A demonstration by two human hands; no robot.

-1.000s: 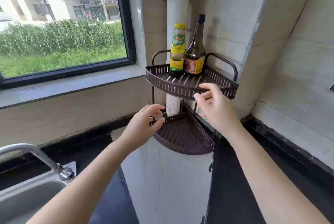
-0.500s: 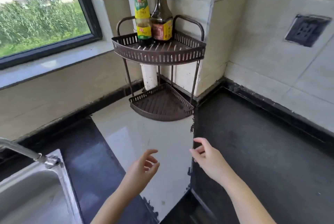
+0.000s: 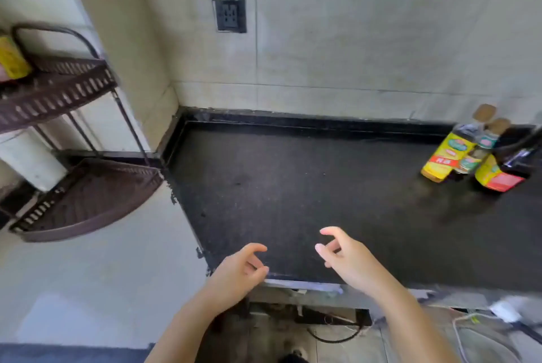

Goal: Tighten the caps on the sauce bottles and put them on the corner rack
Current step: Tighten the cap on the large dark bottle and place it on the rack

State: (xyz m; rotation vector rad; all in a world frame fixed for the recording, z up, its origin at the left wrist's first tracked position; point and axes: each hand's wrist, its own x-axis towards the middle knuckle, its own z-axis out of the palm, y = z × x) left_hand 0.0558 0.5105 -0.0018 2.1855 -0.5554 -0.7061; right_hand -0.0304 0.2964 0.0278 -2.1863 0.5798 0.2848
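Observation:
Three sauce bottles stand together at the far right of the black counter: one with a yellow label and tan cap, a slimmer one behind it, and a dark one with a yellow-red label. The brown two-tier corner rack is at the left, with the yellow label of a bottle showing on its upper shelf. My left hand and my right hand hover empty over the counter's front edge, fingers loosely curled and apart.
A black wall socket sits in the tiled wall above the black counter. A pale counter section lies under the rack. Cables and a white plug lie below the counter's front edge at the lower right.
The view has swung right, away from the rack, bringing the bottles on the right into sight. Both hands have come back from the rack and now hover empty over the counter's front edge.

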